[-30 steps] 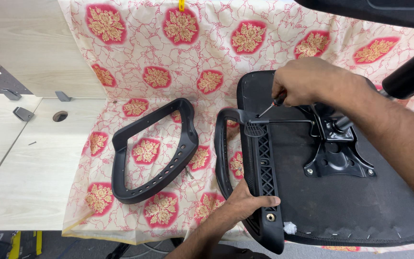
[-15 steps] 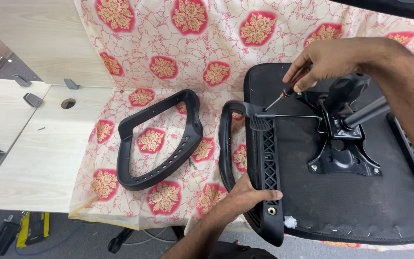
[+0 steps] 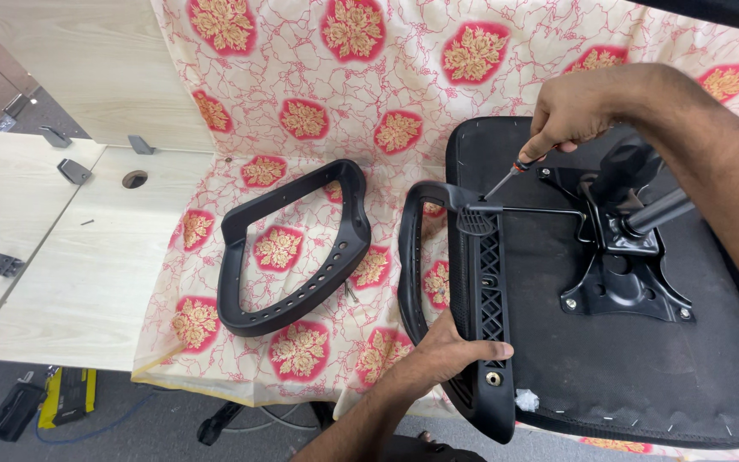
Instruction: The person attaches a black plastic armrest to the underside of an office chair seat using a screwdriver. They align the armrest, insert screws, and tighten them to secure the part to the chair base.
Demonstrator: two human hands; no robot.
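At the near edge of the upturned chair seat (image 3: pixel 643 359), the left hand (image 3: pixel 446 355) clamps around the ribbed, lattice-patterned plastic bracket of a black armrest (image 3: pixel 481 282). Farther back, the right hand (image 3: pixel 570 111) is closed on a slim screwdriver (image 3: pixel 506 178), its tip at the bracket's far end. The seat's underside is matte black fabric bearing a steel mounting plate (image 3: pixel 622 274). Left, a second looped armrest (image 3: pixel 292 248) lies on floral cloth (image 3: pixel 344 85) over a pale wood table (image 3: pixel 62 282).
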